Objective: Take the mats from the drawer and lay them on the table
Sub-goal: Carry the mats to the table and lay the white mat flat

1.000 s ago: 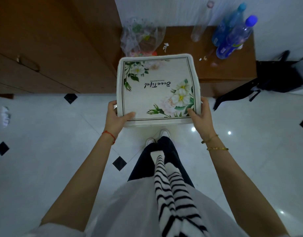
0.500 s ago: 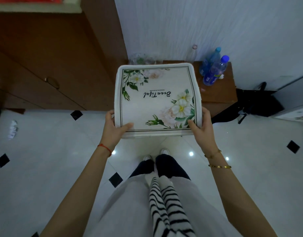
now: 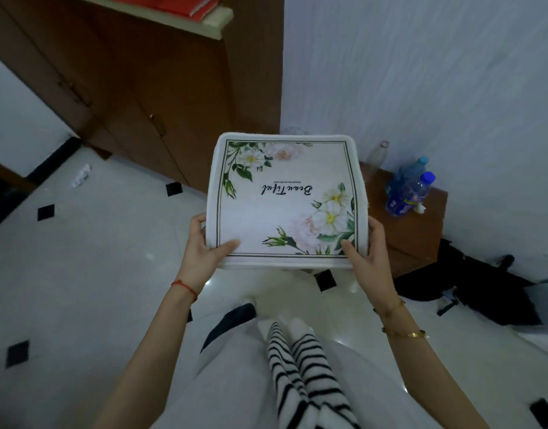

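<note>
A stack of white mats [image 3: 278,212] with a floral print and upside-down script lettering is held flat in front of me, above the floor. My left hand [image 3: 204,246] grips the near left corner, thumb on top and fingers underneath. My right hand [image 3: 367,252] grips the near right corner the same way. The undersides of the mats and most of my fingers are hidden. No table top for the mats is in view apart from the low wooden stand [image 3: 421,230] behind them.
A brown wooden cabinet [image 3: 161,97] with door handles stands at the left back. The low stand at the right carries blue plastic bottles [image 3: 411,193] and a clear bottle. A black bag [image 3: 470,283] lies on the white tiled floor at the right.
My view has tilted up and swung left; the cabinet shelf now shows. The mats stay in both hands and sit farther from the low stand, which has shifted right.
</note>
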The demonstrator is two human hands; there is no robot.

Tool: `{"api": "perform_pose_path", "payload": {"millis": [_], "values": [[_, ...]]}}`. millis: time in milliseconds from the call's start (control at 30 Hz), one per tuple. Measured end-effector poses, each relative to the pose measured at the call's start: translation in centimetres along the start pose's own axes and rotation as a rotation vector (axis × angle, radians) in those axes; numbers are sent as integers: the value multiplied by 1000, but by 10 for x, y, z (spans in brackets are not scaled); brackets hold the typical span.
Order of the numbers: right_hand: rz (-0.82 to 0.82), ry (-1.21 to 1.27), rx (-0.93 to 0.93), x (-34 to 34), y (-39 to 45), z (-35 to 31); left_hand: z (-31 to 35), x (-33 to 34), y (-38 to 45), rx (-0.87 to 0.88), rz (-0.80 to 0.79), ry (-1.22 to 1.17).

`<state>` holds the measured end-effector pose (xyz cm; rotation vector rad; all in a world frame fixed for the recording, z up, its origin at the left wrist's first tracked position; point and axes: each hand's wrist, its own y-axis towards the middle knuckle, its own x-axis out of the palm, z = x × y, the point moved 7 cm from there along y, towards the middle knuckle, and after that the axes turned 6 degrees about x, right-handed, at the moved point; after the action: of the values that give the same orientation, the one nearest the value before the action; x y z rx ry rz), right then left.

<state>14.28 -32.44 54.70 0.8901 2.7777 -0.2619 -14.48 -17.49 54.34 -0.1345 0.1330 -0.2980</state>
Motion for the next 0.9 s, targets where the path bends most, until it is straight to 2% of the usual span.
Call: {"api": "perform_pose_path", "payload": {"millis": [167,333,667,900], "values": [[-227,-25,-29,-28,-11,-2,-12,20,-88,-38,210,-79],[-437,-64,-71,-28,-41,-9,-18,24,-184,-71,429,-100],[-872,-102,-123,40,-133,-16,-38,-4,-378,-111,870,-168],[-1165,-132,-198,99,-243,-17,-53,-19,-527,-100,1197,-197]]}}
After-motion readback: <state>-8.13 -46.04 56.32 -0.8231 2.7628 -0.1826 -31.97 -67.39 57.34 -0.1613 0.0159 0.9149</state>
